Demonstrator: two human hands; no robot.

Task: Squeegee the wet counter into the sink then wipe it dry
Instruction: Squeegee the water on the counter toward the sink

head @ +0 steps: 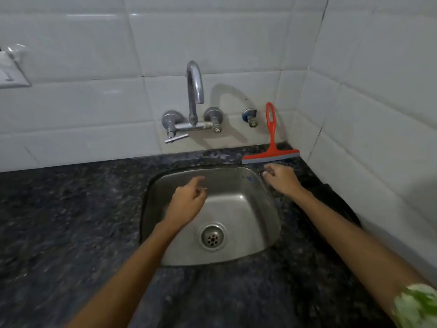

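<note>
A red squeegee (271,138) with a grey blade leans upright against the tiled wall at the back right, its blade resting on the dark speckled counter (71,221). A steel sink (257,209) is set into the counter, with a round drain at its bottom. My right hand (280,179) hovers at the sink's far right corner, just below the squeegee blade, fingers loosely curled and holding nothing. My left hand (186,201) hangs over the sink basin, fingers apart and empty. A dark cloth (331,200) lies on the counter to the right, partly under my right forearm.
A chrome wall tap (195,100) with two valves arches over the sink's back edge. A small blue-collared valve (250,117) sits on the wall beside the squeegee. White tiled walls meet in a corner at the right. A switch plate (11,74) is at far left.
</note>
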